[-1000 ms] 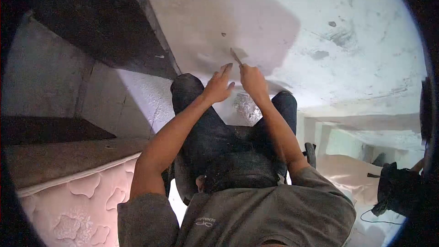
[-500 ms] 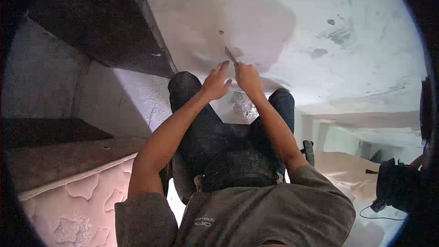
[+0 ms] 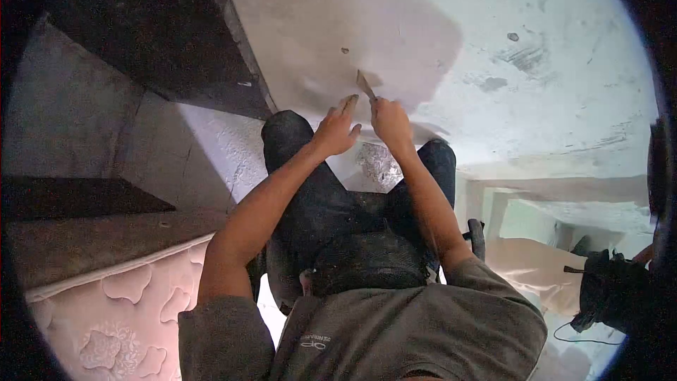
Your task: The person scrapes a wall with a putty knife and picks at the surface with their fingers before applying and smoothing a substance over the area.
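Note:
My right hand (image 3: pixel 391 124) is closed around the handle of a putty knife (image 3: pixel 365 85). Its thin, narrow-looking blade points up and slightly left, close to the pale wall (image 3: pixel 416 35); contact with the surface is hard to judge. To its left, my left hand (image 3: pixel 337 129) is open, with fingers stretched toward the wall and the thumb apart. It seems to hold nothing, and whether its fingertips touch the wall cannot be made out. A small dark chip mark (image 3: pixel 345 50) shows on the wall above the blade.
I sit with knees apart on a chair with a black armrest (image 3: pixel 476 238). A dark panel (image 3: pixel 148 35) meets the wall at left. A pink quilted mattress (image 3: pixel 134 310) lies lower left. At right hangs a black bag (image 3: pixel 610 289), with part of another person's arm beside it.
Both hands and the putty knife have shifted slightly right in view. The blade stands a little more upright. My grip is unchanged.

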### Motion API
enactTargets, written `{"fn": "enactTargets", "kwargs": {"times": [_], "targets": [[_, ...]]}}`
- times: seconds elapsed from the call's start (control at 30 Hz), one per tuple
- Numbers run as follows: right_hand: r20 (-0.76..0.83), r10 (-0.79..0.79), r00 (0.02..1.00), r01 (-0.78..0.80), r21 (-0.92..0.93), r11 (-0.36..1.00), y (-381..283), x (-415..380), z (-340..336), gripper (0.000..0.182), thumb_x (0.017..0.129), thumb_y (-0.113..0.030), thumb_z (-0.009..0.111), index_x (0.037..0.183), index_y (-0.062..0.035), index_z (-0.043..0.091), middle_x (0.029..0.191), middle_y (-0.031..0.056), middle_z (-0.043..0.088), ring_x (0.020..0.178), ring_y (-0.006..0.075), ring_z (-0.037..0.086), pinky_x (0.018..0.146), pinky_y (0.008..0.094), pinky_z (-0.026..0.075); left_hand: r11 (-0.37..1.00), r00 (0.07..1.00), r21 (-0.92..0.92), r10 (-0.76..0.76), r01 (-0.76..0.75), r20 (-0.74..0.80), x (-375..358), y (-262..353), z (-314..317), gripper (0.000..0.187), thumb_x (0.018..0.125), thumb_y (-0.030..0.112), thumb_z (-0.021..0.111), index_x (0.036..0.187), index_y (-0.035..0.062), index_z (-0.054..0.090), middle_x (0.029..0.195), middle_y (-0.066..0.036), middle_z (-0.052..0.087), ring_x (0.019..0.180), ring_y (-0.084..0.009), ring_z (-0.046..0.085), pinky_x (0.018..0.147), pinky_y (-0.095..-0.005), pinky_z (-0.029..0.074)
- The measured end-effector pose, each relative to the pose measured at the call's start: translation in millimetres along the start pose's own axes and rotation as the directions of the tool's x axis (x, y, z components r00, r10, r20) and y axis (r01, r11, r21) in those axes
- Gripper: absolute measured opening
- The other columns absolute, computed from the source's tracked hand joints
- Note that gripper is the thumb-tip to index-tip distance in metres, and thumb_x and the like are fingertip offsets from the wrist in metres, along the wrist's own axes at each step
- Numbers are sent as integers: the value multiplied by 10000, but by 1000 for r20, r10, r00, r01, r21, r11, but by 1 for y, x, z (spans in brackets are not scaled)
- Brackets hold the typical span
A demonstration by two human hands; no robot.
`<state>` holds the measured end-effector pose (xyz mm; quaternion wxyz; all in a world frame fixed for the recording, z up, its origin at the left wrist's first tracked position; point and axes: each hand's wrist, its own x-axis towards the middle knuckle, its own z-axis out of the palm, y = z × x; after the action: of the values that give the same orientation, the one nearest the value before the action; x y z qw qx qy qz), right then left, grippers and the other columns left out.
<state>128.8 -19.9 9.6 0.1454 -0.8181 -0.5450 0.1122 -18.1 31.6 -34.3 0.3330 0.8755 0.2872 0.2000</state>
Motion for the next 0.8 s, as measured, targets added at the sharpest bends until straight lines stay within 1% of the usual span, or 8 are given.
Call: {"fn": "enactTargets", "kwargs": {"times": [0.07, 0.13, 0.37, 0.43, 0.57, 0.63, 0.73, 0.8], "targets": [[22, 26, 999, -26, -13, 1000, -2, -3, 1, 297, 925, -261, 457, 920, -22, 634, 755, 269, 622, 733, 462, 617, 661, 527, 506, 997, 996, -39, -62, 65, 59, 0, 3, 0, 694, 820, 154, 605, 1393, -16, 254, 1383, -235, 347, 1263, -408, 362, 1059, -445, 311], [-81, -53, 995, 50, -33, 998, -4, -3, 7, 307, 922, -259, 465, 877, -11, 641, 734, 264, 622, 717, 457, 616, 649, 526, 506, 1000, 1000, 11, 23, -23, 0, 1, -3, 3, 684, 806, 158, 595, 1371, -38, 265, 1368, -240, 358, 1171, -440, 437, 983, -469, 386], [-21, 0, 1000, 0, 0, 1000, 5, 0, 9, 259, 920, -222, 453, 919, -9, 600, 788, 249, 616, 774, 430, 625, 660, 505, 512, 999, 999, -24, -31, 32, 42, 1, 2, -2, 695, 821, 163, 607, 1395, -7, 254, 1388, -232, 345, 1254, -417, 368, 1046, -447, 327], [-77, -111, 991, 106, -69, 992, -2, 4, 17, 253, 904, -204, 481, 881, -8, 639, 751, 267, 621, 726, 447, 619, 659, 506, 516, 1000, 1000, 2, 5, -5, -18, 2, -1, 5, 679, 796, 129, 604, 1367, -39, 275, 1366, -224, 364, 1157, -440, 445, 977, -471, 389], [-68, -58, 996, 56, -31, 998, -11, -4, 4, 251, 900, -200, 479, 871, -11, 643, 763, 276, 616, 740, 458, 612, 664, 517, 509, 999, 999, 18, 27, -27, -19, 2, 3, -1, 678, 794, 129, 606, 1365, -39, 281, 1365, -219, 365, 1149, -442, 450, 973, -471, 393], [-20, 18, 1000, -18, 41, 999, -5, -4, 0, 210, 875, -185, 479, 907, -21, 607, 813, 261, 622, 771, 425, 632, 659, 517, 513, 998, 997, -1, -60, 60, 52, 2, 8, -6, 676, 822, 162, 606, 1381, -20, 274, 1389, -226, 346, 1260, -408, 366, 1047, -443, 327], [19, -69, 997, 69, -16, 997, -5, 2, 2, 226, 884, -188, 470, 879, -23, 624, 806, 265, 629, 762, 429, 638, 654, 512, 517, 999, 999, -21, -43, 43, 14, 3, 1, -2, 684, 819, 158, 609, 1388, -10, 268, 1390, -224, 344, 1259, -405, 368, 1051, -444, 324], [-17, -33, 999, 32, -40, 999, -11, -1, 4, 226, 884, -190, 471, 880, -27, 628, 798, 260, 632, 756, 429, 638, 653, 511, 518, 999, 999, -24, -28, 29, 16, 3, -2, 3, 685, 811, 153, 605, 1378, -34, 269, 1378, -227, 352, 1219, -415, 399, 1022, -455, 348]]}}
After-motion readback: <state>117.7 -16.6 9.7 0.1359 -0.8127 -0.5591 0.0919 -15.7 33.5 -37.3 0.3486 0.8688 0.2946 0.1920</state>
